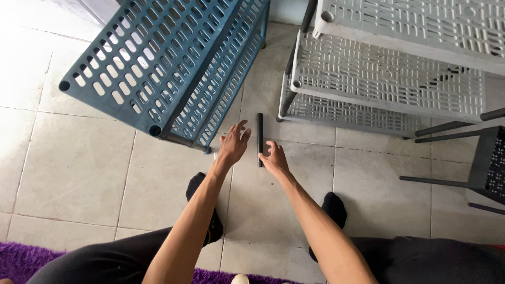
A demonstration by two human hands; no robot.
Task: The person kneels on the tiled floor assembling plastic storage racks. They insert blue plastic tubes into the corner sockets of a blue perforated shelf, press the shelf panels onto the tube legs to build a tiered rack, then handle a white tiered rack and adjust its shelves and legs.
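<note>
On the tiled floor [79, 173], both hands' grips spread apart, right hand [273, 159] partly hiding black rod [260, 134].

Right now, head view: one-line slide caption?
Both hands, right hand and left hand, reach a black rod on the floor between shelf racks.

Stood on pale floor tiles [79, 173]: blue rack [163, 63] at left, grey rack [389, 79] at right, black rack [486, 165] at far right. Lay along bottom edge: purple rug [21, 260].
</note>
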